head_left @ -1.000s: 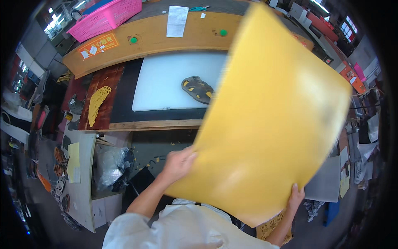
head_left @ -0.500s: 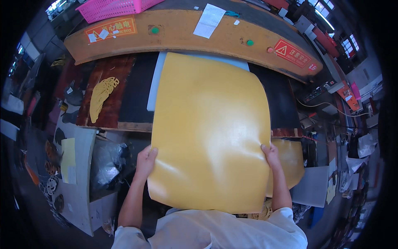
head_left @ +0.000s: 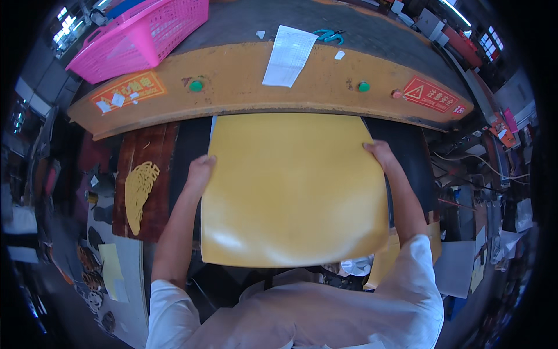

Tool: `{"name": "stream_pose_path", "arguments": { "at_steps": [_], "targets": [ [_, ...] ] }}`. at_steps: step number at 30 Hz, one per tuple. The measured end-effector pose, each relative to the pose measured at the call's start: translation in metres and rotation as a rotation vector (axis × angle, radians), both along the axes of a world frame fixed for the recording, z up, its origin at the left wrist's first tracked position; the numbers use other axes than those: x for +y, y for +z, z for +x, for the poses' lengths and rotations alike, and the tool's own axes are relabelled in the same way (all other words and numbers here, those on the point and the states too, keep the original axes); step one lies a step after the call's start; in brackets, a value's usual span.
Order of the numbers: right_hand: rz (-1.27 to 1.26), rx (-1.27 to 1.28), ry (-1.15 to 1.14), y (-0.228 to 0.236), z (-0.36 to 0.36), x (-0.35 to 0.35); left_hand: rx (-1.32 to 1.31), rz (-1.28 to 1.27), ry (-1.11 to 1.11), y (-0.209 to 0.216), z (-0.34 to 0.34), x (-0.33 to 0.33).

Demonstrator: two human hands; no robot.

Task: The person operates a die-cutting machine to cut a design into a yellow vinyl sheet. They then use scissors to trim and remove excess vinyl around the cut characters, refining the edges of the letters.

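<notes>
A large, smooth yellow sheet [head_left: 293,189], perhaps leather-like material, stretches between my hands. My left hand [head_left: 201,172] is closed on its left edge, thumb on top, and my right hand [head_left: 381,155] pinches the right edge near the far corner. The far edge of the sheet reaches the orange beam, and what lies beyond is hidden. Its near part sags and hangs out toward my body over the front of the dark machine bed [head_left: 404,168]. Only a thin strip of the pale board [head_left: 213,124] shows beside the sheet's far left corner.
Across the far side runs the orange machine beam [head_left: 232,87] with green buttons. A pink basket [head_left: 139,46], a white paper [head_left: 289,55] and teal-handled snippers [head_left: 329,36] rest on it. A yellow cut-out piece [head_left: 138,195] lies on the brown board at left. Another yellow sheet [head_left: 386,262] is at lower right.
Both hands have moved forward, carrying the yellow sheet away from my body to the beam. The sheet now covers nearly all of the pale board. My view has shifted too.
</notes>
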State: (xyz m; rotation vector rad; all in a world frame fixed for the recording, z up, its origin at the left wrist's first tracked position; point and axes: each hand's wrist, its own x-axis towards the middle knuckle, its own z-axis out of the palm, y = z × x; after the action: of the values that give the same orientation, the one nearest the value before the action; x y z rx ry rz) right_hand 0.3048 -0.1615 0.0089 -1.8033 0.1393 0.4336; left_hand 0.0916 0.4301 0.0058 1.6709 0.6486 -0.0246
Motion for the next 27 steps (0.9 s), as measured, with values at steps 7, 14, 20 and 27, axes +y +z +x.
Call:
{"name": "stream_pose_path", "arguments": {
  "at_steps": [7, 14, 20, 27],
  "targets": [
    [-0.966, -0.731, 0.097, -0.014, 0.078, 0.021, -0.393, 1.022, -0.593, 0.045, -0.002, -0.095],
    [-0.337, -0.313, -0.3, 0.014, -0.123, 0.014, -0.46, 1.132, -0.92, -0.011, -0.086, -0.191],
    [-0.247, -0.026, -0.499, 0.013, -0.263, -0.011, -0.303, 0.856, -0.936, 0.074, -0.027, -0.168],
    [-0.826, -0.457, 0.169, 0.029, -0.258, 0.105, -0.424, 0.852, -0.84, 0.165, 0.073, -0.124]
  ]
}}
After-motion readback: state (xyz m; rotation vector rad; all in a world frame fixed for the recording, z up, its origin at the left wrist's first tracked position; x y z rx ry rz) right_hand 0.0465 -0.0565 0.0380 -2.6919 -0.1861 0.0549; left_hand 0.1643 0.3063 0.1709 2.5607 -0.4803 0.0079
